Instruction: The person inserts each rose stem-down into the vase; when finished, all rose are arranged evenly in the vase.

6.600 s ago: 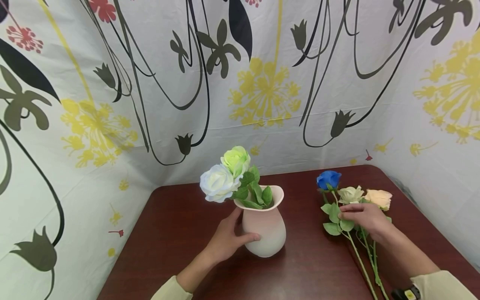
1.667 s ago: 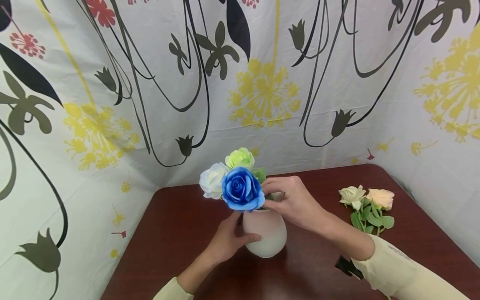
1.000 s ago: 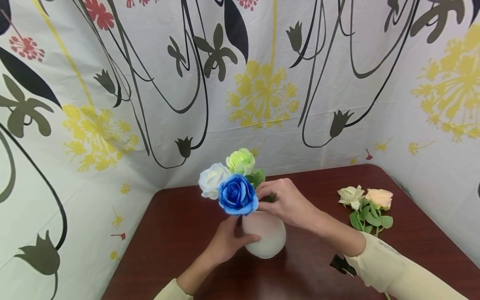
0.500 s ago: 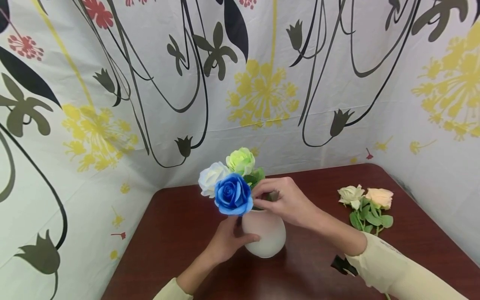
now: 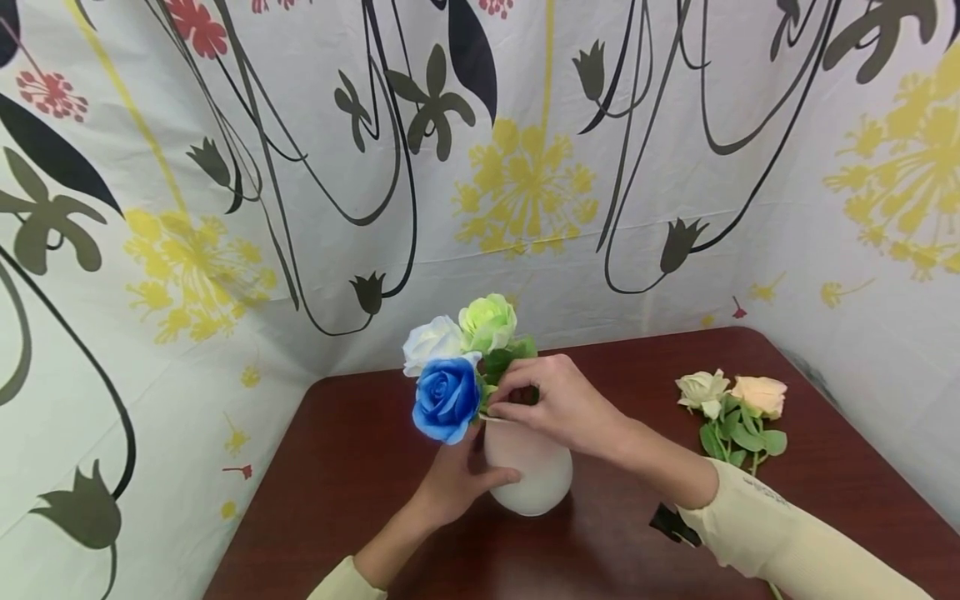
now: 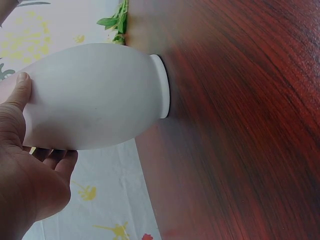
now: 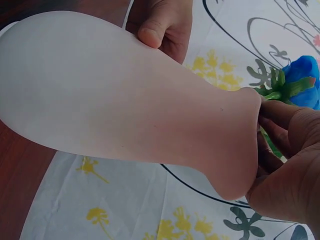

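Between fingers of the right hand, blue rose seems pinched by its stem, contact hidden. Just below, vase is gripped by the left hand; could be tipped if the stem is forced against it. Bloom is pointed left of the fingers, long axis slanted down toward vase mouth. Farther right, peach rose is laid on worktop.

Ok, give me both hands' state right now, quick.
Left hand: holding the vase by its side.
Right hand: closed, apparently pinching the blue rose below its bloom; exact contact is hidden.
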Action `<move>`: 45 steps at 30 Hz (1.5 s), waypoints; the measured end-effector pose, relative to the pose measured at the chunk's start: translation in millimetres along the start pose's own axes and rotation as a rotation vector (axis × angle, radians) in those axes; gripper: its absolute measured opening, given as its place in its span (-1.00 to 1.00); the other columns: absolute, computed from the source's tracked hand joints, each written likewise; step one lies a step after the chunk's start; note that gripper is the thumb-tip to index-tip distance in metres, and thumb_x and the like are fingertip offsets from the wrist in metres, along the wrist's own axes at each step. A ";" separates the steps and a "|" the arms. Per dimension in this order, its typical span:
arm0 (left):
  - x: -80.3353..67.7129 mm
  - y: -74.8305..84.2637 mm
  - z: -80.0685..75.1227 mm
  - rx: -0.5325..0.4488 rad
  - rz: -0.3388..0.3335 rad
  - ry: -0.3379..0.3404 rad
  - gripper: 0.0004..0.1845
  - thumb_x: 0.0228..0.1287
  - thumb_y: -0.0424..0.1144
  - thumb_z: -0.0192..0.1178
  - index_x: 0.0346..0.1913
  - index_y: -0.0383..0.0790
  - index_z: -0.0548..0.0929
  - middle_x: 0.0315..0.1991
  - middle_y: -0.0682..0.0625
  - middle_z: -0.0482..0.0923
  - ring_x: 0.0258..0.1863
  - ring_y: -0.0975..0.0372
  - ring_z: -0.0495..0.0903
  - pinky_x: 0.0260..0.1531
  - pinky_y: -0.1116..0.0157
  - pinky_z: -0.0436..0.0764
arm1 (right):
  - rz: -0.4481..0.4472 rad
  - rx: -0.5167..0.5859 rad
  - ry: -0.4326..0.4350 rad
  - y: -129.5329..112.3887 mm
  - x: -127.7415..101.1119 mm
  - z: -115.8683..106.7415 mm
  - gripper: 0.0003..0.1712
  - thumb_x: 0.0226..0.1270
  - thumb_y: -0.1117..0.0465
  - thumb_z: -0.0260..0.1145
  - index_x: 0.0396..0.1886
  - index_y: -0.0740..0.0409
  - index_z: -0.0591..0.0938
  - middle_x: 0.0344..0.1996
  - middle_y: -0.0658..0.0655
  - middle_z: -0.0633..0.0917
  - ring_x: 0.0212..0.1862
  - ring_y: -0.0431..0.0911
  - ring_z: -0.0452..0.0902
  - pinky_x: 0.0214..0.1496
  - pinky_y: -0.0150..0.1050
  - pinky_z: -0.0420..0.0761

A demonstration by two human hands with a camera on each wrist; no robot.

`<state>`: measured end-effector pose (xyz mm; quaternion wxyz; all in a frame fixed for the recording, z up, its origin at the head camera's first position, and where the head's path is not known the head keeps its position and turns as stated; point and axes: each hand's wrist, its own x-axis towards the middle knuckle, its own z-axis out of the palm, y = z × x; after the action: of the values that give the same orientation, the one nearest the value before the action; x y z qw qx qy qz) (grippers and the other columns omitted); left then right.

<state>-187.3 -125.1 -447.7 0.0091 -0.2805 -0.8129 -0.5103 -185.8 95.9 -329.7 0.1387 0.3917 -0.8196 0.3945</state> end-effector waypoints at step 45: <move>-4.8 -3.0 -0.5 0.010 -0.092 -0.009 -0.06 0.25 0.01 0.57 0.59 0.17 0.24 0.50 0.18 0.38 0.48 0.16 0.40 0.41 -0.04 0.47 | 0.540 0.532 0.346 95.2 -114.5 -114.7 -0.38 0.58 0.25 0.36 0.54 0.20 0.47 0.19 -0.22 0.74 0.18 -0.37 0.66 0.12 -0.53 0.58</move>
<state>-184.7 -128.6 -451.4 -0.0167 -0.2449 -0.8276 -0.5048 -191.7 279.9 -367.7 0.0599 0.1128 -0.7269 0.6748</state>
